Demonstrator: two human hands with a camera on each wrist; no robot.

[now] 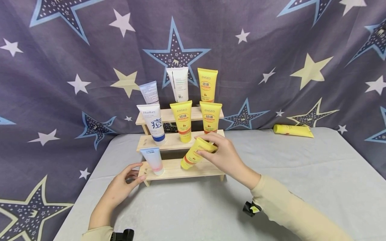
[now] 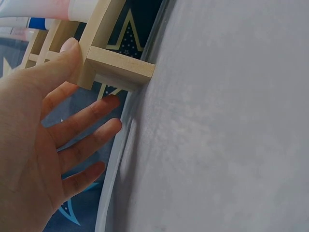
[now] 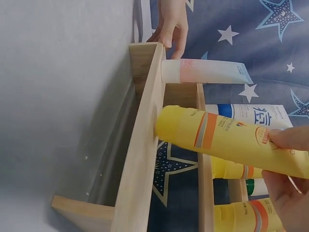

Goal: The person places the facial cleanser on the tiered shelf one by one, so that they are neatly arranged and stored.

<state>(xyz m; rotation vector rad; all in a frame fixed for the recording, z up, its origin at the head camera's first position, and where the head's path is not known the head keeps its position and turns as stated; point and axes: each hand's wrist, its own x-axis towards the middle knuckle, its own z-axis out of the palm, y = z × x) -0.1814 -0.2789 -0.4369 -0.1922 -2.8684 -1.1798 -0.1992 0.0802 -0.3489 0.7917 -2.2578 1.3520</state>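
Observation:
My right hand (image 1: 224,152) pinches a yellow squeeze tube (image 1: 196,154) near its flat end. The tube leans, its cap down at the bottom step of a three-step wooden display rack (image 1: 178,171). In the right wrist view the yellow tube (image 3: 217,135) has its cap by the step's edge. My left hand (image 1: 122,184) holds the left end of that bottom step between thumb and index finger; the left wrist view shows the other fingers of the left hand (image 2: 53,125) spread below. A pink-and-white tube (image 1: 152,161) stands upright on the bottom step, near the left hand.
On the middle step stand a white tube with blue cap (image 1: 153,124) and two yellow tubes (image 1: 182,122). The top step bears a pale blue tube (image 1: 149,92), white tubes (image 1: 179,85) and a yellow tube (image 1: 208,85). Another yellow tube (image 1: 292,131) lies at the table's back right.

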